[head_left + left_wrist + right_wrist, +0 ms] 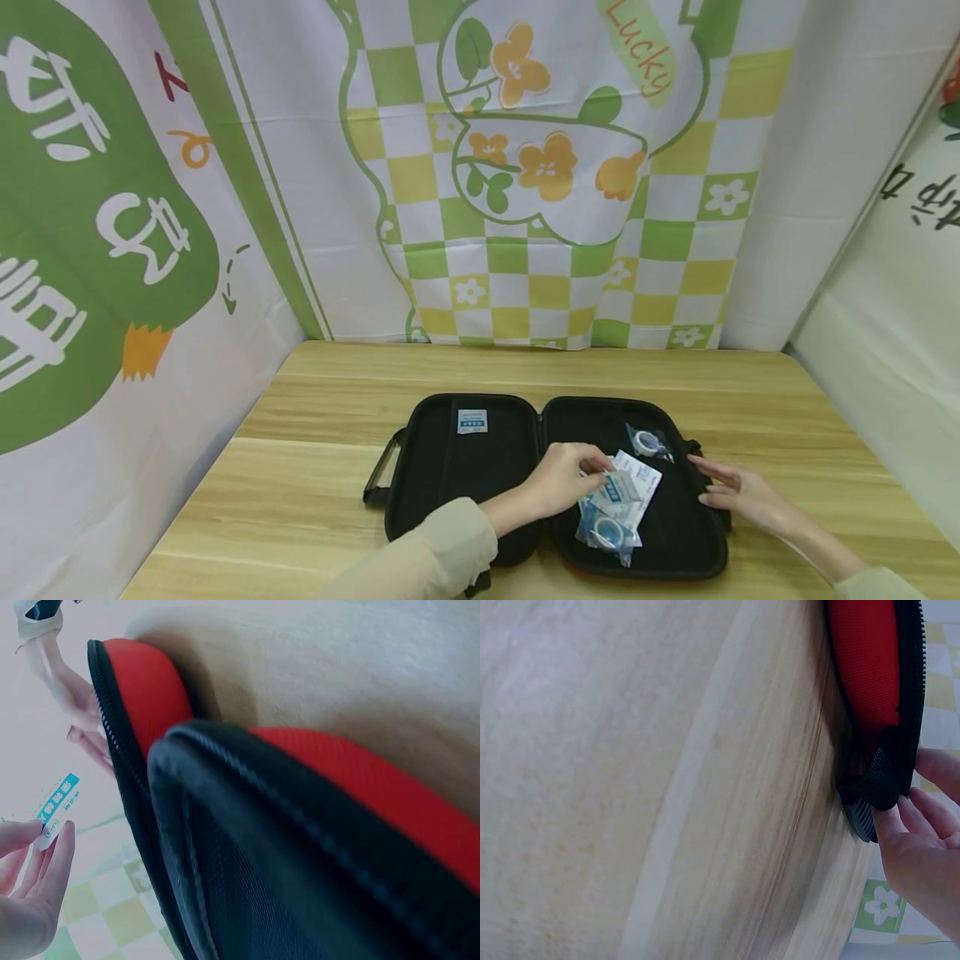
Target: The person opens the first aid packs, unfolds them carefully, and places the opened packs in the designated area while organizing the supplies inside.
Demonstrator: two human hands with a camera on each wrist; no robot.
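A black-lined zip case (675, 525) lies opened flat on the table, and its outside is red in the wrist views. Over its right half, my left hand (558, 479) pinches a small white-and-blue packet (56, 806) between thumb and fingers. Beneath that hand are white printed papers (647, 479) and a clear bag with a white roll (609, 532). My right hand (742, 496) grips the case's right rim by the handle mount, thumb and fingers on either side of the edge (907, 761).
Another bagged white roll (647, 442) lies at the back of the right half. A small white-and-blue packet (472, 422) sits in the left half, whose carry handle (382, 467) sticks out leftward. Printed cloth (540, 275) hangs behind the wooden table (300, 467).
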